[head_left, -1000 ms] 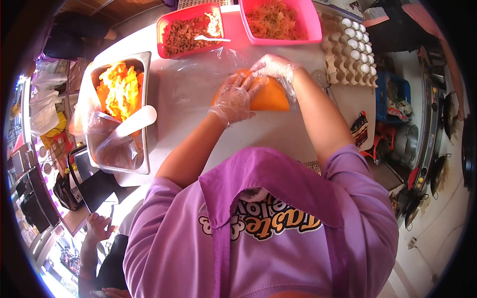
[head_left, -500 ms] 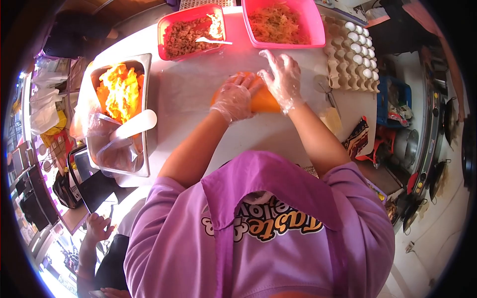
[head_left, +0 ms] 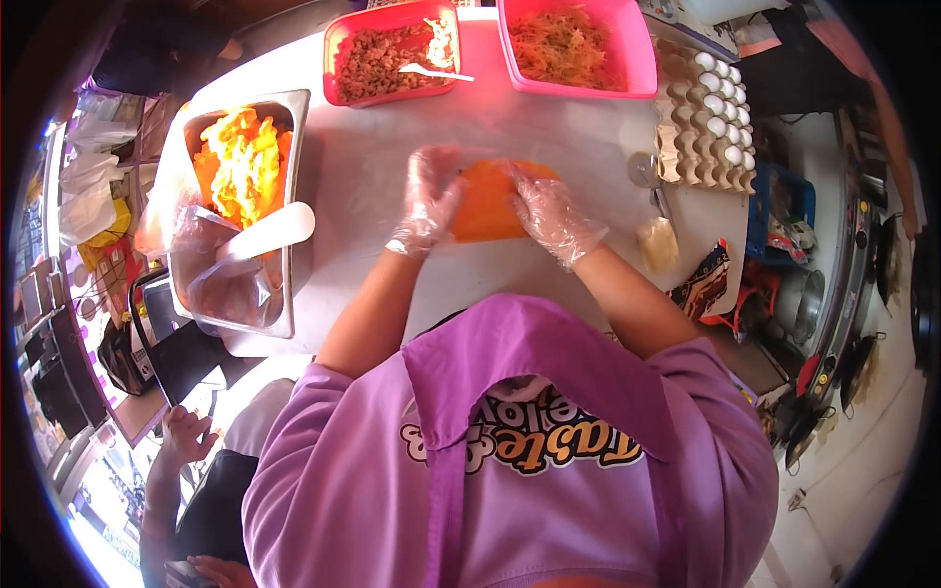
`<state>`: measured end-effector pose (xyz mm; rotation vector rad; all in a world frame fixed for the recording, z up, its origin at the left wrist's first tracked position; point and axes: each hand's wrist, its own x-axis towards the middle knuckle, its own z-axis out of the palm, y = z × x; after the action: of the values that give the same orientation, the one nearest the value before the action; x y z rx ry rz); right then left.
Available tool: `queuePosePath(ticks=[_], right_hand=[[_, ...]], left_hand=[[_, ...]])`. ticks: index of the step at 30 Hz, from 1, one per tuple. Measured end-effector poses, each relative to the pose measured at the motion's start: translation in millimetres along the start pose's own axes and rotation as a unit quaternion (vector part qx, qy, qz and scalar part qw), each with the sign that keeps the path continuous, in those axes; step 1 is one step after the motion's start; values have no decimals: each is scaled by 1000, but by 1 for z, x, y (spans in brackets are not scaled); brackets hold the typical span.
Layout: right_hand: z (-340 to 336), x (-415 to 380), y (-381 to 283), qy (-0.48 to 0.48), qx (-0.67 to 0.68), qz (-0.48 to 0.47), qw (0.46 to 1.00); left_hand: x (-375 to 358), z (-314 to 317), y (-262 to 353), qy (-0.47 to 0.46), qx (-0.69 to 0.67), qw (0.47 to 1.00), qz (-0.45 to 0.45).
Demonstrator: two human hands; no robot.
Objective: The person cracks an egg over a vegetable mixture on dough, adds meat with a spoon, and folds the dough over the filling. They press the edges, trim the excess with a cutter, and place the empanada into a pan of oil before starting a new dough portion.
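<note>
A flat orange sheet of dough (head_left: 487,218) lies on the white table (head_left: 358,211) in front of me. My left hand (head_left: 427,208), in a clear plastic glove, is at the dough's left edge with its fingers stretched out and blurred at the tips. On the right side of the dough rests my right hand (head_left: 557,214), also gloved, its fingers extended over the surface. Neither hand appears to grip anything. To the left, a steel pan (head_left: 303,127) contains a mass of orange dough (head_left: 240,167), clear plastic and a white paddle (head_left: 270,233).
A pink tub of ground filling (head_left: 377,67) with a white spoon (head_left: 436,73) and another of shredded vegetables (head_left: 569,49) stand at the back. An egg tray (head_left: 686,137) sits right, near a light-handled tool (head_left: 658,243). Another person's hand (head_left: 186,436) shows lower left.
My left hand has moved left off the dough to its edge. My right hand has come down onto the dough's right side. More of the orange sheet shows, and the view has shifted slightly.
</note>
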<state>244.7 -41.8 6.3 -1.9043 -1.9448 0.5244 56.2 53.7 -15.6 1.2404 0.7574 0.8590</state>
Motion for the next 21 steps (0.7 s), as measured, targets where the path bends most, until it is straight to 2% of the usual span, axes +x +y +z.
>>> queuePosePath(ticks=[1, 2, 3, 4, 5, 6, 8, 9, 11, 12, 13, 14, 15, 16, 17, 18, 19, 21], right_hand=[[-1, 0, -2, 1, -2, 2, 1000], [-3, 1, -3, -4, -13, 3, 1000], [-4, 1, -3, -9, -24, 2, 1000], [-5, 0, -4, -8, -25, 3, 1000], [-5, 0, -5, 2, -11, -1, 1000], [-5, 1, -6, 13, 4, -6, 1000], [-1, 1, -2, 25, 24, -21, 999], [2, 2, 0, 37, 44, -36, 998], [5, 1, 3, 30, 41, -33, 998], [6, 1, 4, 21, 37, -30, 999], [1, -1, 0, 21, 36, -29, 999], [-8, -1, -9, -15, 1, 0, 1000], [-14, 1, -12, -50, -35, 28, 998], [-13, 2, -11, -50, -37, 27, 998], [-11, 1, -10, -27, -17, 10, 999], [-10, 1, -9, -3, 2, -7, 1000], [-10, 2, -8, -2, 1, -8, 1000], [-8, 1, -8, 5, 19, -13, 1000]], left_hand=[[6, -11, 6, 49, 82, 994, 62], [6, -22, 14, 87, 175, 977, 79], [5, -34, 27, 99, 259, 960, 37], [2, -46, 29, 126, 414, 901, 35], [0, -56, 31, 151, 558, 815, 33], [-2, -61, 32, 151, 558, 815, 35], [-7, -70, 34, 189, 568, 787, -151], [-8, -83, 20, 189, 568, 787, -150], [-12, -107, -21, 225, 480, 846, -60], [-7, -104, 0, 224, 480, 846, -60], [2, -98, 42, 113, 436, 868, -208], [6, -93, 68, -1, 377, 859, -347], [5, -94, 70, -1, 376, 861, -344], [2, -97, 72, -9, 232, 909, -345], [-1, -103, 73, -18, 83, 937, -340], [0, -105, 74, 17, -112, 920, -374], [4, -107, 76, 16, -112, 921, -373], [13, -108, 87, -148, -321, 838, -415]])
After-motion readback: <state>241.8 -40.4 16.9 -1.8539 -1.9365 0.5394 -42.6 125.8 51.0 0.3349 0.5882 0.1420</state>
